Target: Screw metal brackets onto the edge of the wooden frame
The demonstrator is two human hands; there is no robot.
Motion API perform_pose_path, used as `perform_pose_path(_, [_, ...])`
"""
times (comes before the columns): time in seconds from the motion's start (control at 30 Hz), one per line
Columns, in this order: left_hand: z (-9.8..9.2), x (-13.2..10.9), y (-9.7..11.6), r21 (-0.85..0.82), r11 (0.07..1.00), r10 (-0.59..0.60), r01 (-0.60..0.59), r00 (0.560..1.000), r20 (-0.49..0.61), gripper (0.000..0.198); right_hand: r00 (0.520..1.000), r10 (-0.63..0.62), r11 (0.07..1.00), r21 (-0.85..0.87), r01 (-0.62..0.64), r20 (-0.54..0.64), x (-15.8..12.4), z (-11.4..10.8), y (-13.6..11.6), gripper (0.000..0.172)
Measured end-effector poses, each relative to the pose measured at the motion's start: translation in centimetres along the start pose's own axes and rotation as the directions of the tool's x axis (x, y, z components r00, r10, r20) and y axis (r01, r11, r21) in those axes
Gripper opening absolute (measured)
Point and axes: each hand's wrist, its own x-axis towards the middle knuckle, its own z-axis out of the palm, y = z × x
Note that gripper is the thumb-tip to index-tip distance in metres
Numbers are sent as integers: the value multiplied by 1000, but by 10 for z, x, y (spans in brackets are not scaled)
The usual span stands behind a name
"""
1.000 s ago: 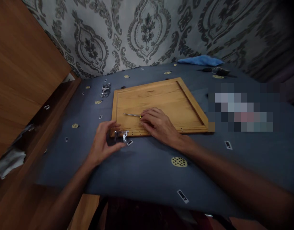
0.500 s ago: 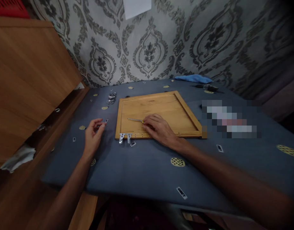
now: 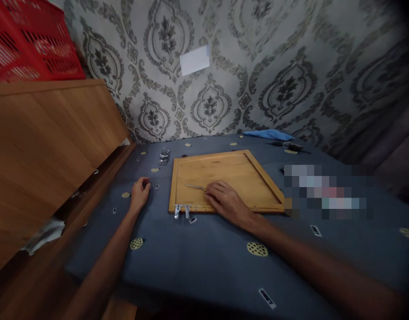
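Observation:
My right hand (image 3: 226, 200) rests on the framed wooden panel (image 3: 220, 166), its fingers closed round the handle end of a screwdriver (image 3: 195, 186). The thin metal shaft points left across the panel; most of the handle is hidden in the hand. My left hand (image 3: 140, 193) lies on the dark blue cloth, left of the panel, with loosely curled fingers and nothing visible in them. A metal hinge (image 3: 182, 210) sits at the panel's near left corner, with its arms over the edge. More metal hinges (image 3: 164, 157) lie in a group beyond the left hand.
A wooden cabinet (image 3: 57, 129) stands on the left with a red plastic basket (image 3: 37, 44) on top. At the back right lie a blue cloth (image 3: 269, 134) and a dark tool (image 3: 287, 146). A blurred patch covers something right of the panel. Patterned wallpaper (image 3: 211, 106) rises behind.
The view has tilted up, so the table things appear lower and more of the red basket shows. My left hand has curled more. My right hand still holds the screwdriver on the panel.

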Motion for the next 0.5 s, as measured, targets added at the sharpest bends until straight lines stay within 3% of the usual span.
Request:
perform_pose_path(0.13, [4, 9, -5, 99, 995, 24, -27, 999, 30, 37, 1000, 10, 999, -32, -10, 25, -2, 3, 2, 12])
perform_pose_path(0.33, [5, 10, -7, 200, 975, 85, -94, 995, 52, 37, 998, 25, 998, -63, -21, 64, -4, 7, 5, 24])
perform_pose_path(0.5, [5, 6, -8, 250, 957, 131, -145, 989, 75, 37, 996, 24, 998, -59, -19, 81, -2, 6, 4, 21])
